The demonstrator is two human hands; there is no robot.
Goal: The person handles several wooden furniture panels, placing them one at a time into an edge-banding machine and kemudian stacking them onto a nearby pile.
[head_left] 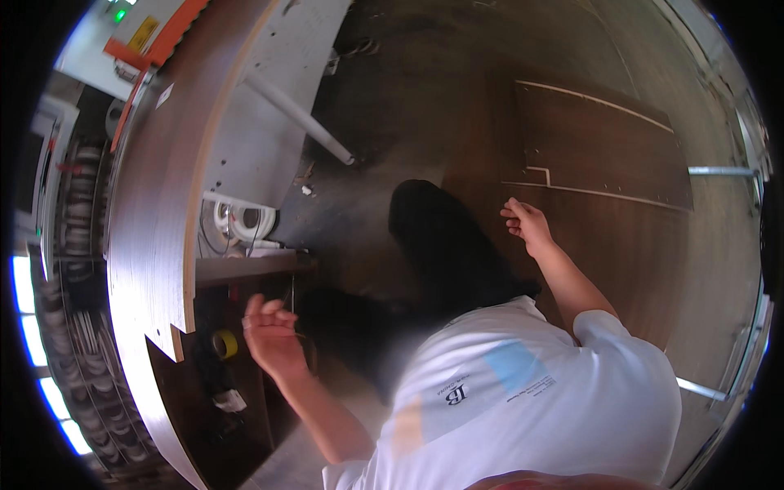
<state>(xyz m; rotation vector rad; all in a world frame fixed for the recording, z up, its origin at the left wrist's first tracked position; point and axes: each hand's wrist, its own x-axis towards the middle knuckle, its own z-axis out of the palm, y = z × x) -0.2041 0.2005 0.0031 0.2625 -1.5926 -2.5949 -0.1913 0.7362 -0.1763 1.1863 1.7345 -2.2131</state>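
My left hand (274, 335) hangs in the air beside the open shelf under the workbench. Its fingers are loosely bent and a little apart, and nothing shows in it. My right hand (527, 224) is held out on the right, near the lower edge of a dark brown panel (604, 143) with pale edges. Its fingers are curled together, and I see nothing held in them. Nearest to my left hand is a roll of yellow tape (224, 344) on the shelf (245, 265). The wood-topped workbench (155, 253) runs along my left side.
On the bench's far end stands an orange and white machine (151, 37). White rolls (241, 220) sit below the bench top, beside a slanting grey leg (302, 118). Racks of coiled edging (77, 212) line the far left. A metal frame (723, 171) stands on the right.
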